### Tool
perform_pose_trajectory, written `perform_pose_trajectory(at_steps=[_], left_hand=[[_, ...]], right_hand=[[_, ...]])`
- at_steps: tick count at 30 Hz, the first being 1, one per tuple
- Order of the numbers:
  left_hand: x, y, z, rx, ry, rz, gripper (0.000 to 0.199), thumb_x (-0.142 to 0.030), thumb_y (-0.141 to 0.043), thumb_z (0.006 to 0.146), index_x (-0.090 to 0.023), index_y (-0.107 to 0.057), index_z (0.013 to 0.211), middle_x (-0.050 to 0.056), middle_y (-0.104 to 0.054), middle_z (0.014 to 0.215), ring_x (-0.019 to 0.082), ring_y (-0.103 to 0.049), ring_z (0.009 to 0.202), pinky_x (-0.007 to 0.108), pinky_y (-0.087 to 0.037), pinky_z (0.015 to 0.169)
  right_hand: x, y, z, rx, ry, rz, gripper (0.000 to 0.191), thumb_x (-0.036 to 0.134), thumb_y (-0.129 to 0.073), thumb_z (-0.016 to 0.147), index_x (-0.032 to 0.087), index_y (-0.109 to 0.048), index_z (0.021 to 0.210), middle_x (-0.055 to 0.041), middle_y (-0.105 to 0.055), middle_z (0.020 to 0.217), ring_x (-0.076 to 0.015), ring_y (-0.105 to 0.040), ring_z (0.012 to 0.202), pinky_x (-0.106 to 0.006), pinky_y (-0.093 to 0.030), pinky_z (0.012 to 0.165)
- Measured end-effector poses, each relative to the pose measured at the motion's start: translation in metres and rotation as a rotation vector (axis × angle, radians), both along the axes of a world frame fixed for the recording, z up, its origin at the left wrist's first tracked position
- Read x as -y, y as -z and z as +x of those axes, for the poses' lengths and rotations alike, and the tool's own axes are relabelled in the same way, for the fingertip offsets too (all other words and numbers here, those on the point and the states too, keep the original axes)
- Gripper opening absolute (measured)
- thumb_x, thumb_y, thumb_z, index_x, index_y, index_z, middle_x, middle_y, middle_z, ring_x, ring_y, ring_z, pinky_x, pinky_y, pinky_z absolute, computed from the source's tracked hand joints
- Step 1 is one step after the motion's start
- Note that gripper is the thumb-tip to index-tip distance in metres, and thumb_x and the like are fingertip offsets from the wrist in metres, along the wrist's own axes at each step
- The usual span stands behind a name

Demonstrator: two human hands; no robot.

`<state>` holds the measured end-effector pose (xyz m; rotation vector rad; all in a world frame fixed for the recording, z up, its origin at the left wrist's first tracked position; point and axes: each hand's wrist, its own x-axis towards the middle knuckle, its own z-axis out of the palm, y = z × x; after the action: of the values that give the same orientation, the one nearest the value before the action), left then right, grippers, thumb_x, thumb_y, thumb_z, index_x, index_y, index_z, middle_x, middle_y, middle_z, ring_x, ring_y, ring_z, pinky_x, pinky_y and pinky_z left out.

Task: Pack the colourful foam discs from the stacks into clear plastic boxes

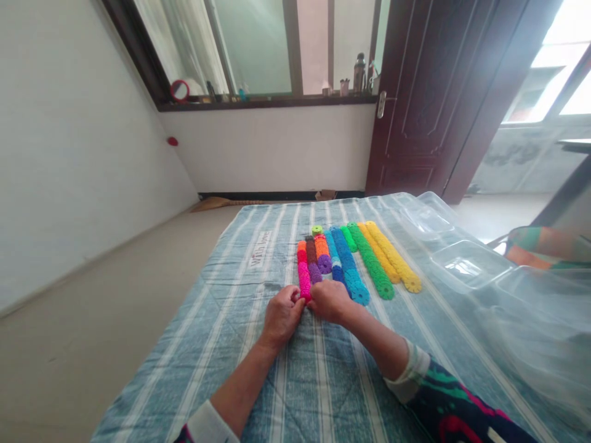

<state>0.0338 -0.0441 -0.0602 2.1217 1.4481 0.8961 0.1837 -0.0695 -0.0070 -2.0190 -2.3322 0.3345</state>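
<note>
Rows of notched plastic discs, stacked on edge by colour, lie side by side on the striped cloth (226,357). My left hand (282,314) pinches the near end of the pink disc row (303,277) from the left. Against the same end, from the right, my right hand (329,300) is closed, its fingertips partly hidden. Just right of the pink row lies a brown and purple row (311,252), its near end covered by my right hand. Further right come an orange and purple row (322,246), blue rows (348,261), a green row (372,261) and yellow rows (392,255).
Clear plastic boxes (471,264) and lids stand along the right side of the cloth. Printed lettering (261,249) shows on the cloth at left. Beyond the far edge are a white wall, a window ledge (268,103) with small items and a dark red door (429,92).
</note>
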Motion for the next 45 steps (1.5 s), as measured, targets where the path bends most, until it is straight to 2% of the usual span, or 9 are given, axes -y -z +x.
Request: perform_pose_trajectory(at_steps=[8,15,22,27,33,45], left_hand=[[0.000,0.000,0.000,-0.008,-0.028,0.018,0.012,-0.022,-0.059,0.076,-0.020,-0.060,0.088,-0.001,-0.063,0.074,0.015,-0.061,0.065,0.024,-0.046,0.062],[0.000,-0.001,-0.001,0.002,-0.035,0.038,0.014,-0.024,-0.058,0.075,-0.020,-0.061,0.088,-0.002,-0.062,0.071,0.015,-0.061,0.060,0.027,-0.049,0.064],[-0.001,0.000,-0.002,0.038,-0.042,0.049,0.028,-0.030,-0.056,0.075,-0.019,-0.061,0.100,-0.002,-0.064,0.070,0.016,-0.063,0.057,0.029,-0.051,0.063],[-0.001,-0.001,-0.002,0.058,-0.040,0.057,0.031,-0.031,-0.054,0.074,-0.018,-0.060,0.101,-0.001,-0.065,0.072,0.016,-0.064,0.058,0.029,-0.052,0.064],[-0.001,-0.003,-0.003,0.072,-0.026,0.060,0.031,-0.031,-0.054,0.073,-0.019,-0.060,0.101,-0.002,-0.066,0.071,0.017,-0.064,0.058,0.029,-0.053,0.063],[-0.001,-0.004,-0.004,0.080,-0.021,0.056,0.032,-0.032,-0.056,0.072,-0.020,-0.060,0.101,-0.001,-0.067,0.075,0.017,-0.065,0.060,0.030,-0.055,0.066]], right_hand=[[0.002,0.005,-0.001,-0.006,-0.034,0.051,0.032,0.037,-0.054,0.090,0.014,-0.072,0.104,-0.0181,-0.073,0.101,-0.0266,-0.069,0.099,-0.031,-0.051,0.080],[0.026,0.012,0.001,0.001,-0.045,0.108,0.026,0.026,-0.045,0.094,0.016,-0.066,0.106,-0.0145,-0.073,0.097,-0.0252,-0.071,0.092,-0.031,-0.051,0.073],[0.043,0.027,0.003,0.044,-0.158,0.205,0.021,0.012,-0.044,0.090,0.017,-0.063,0.098,-0.0110,-0.073,0.089,-0.0221,-0.069,0.083,-0.029,-0.047,0.066],[0.059,0.037,0.004,0.053,-0.240,0.325,0.018,0.011,-0.047,0.088,0.018,-0.064,0.090,-0.0086,-0.069,0.081,-0.0211,-0.062,0.077,-0.030,-0.043,0.063],[0.072,0.046,0.004,0.064,-0.269,0.450,0.015,0.013,-0.049,0.089,0.018,-0.062,0.083,-0.0066,-0.064,0.081,-0.0207,-0.056,0.077,-0.032,-0.036,0.061],[0.068,0.051,0.004,0.027,-0.242,0.450,0.014,0.013,-0.050,0.088,0.017,-0.063,0.083,-0.0075,-0.064,0.082,-0.0194,-0.053,0.076,-0.031,-0.035,0.061]])
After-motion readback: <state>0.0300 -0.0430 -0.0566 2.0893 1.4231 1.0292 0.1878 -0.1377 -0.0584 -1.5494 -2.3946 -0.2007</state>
